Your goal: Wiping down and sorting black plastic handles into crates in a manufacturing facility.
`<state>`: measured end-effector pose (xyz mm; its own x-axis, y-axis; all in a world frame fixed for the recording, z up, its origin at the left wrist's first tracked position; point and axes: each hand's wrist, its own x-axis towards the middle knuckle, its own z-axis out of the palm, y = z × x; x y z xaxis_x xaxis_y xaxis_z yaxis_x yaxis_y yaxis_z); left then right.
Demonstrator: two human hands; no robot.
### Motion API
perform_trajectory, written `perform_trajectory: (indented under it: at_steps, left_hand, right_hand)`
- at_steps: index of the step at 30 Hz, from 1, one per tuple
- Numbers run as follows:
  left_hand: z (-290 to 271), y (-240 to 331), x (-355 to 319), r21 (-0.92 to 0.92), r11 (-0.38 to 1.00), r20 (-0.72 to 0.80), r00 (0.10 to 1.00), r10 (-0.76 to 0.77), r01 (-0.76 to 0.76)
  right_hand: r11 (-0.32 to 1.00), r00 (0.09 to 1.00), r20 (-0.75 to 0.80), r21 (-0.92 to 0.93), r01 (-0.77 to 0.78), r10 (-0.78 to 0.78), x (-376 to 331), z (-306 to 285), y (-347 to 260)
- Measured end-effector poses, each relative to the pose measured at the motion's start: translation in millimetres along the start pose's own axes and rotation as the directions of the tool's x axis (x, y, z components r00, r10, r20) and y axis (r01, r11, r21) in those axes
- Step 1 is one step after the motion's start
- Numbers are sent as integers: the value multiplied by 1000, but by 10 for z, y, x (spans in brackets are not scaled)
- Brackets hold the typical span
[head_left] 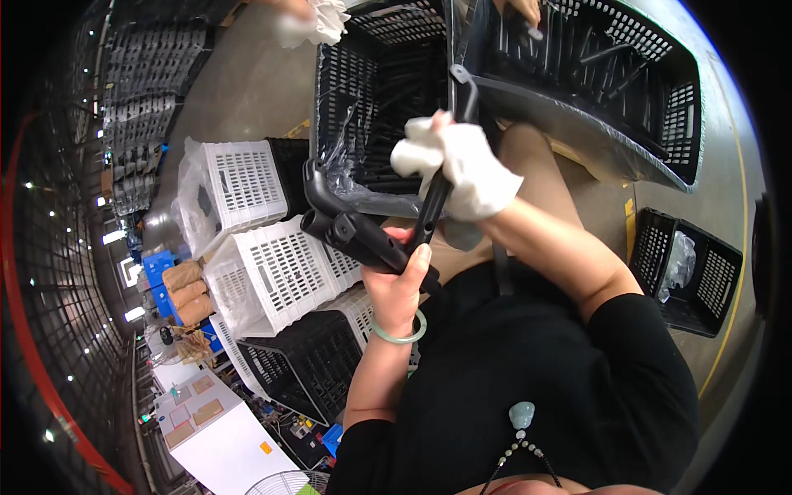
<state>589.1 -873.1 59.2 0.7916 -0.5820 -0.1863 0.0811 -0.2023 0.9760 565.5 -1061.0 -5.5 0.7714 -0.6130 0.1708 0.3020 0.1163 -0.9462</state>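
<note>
While a black plastic bracket (363, 227) is gripped by the left hand (402, 280), its thin arm is clasped through a white cloth (466, 169) by the right hand (470, 177), just below the black lined crate (371, 99).

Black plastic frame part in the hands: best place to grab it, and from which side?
Probably the thick tube end of the black frame part, coming from below, as the left hand wraps it. That section looks round and stout. The thin bar above is covered by the right hand with a white cloth.
</note>
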Motion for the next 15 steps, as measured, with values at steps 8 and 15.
perform_trajectory:
  at_steps: [8, 15]
  left_hand:
    - [150, -171, 274, -273, 957, 108, 991, -74, 101]
    - [67, -273, 403, -394, 746, 556, 785, -272, 538]
  right_hand:
    - [710, 943, -3, 659, -248, 333, -511, 433, -57]
    - [684, 835, -319, 723, -92, 449, -44, -1736, -33]
